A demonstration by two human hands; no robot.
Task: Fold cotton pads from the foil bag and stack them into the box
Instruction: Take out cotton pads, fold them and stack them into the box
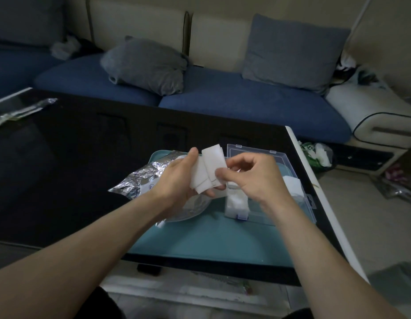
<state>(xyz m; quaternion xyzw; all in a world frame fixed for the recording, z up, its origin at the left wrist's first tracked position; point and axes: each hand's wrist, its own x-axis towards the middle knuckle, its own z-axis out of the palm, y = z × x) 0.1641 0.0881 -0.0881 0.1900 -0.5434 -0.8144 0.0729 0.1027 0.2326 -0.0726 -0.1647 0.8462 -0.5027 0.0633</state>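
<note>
Just above teal tray on bench, cotton pad stood long axis near-upright. Left hand cradled lower half, fingers curled. Right hand pinched right edge. Clear box lay directly behind-right, nearer right hand; foil bag left.

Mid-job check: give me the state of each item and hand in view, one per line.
cotton pad: partly folded, held above the mat by both hands
left hand: holds the pad
right hand: pinches the pad's edge
foil bag: crumpled, lying on the mat
box: lid open, folded pads stacked inside
</note>
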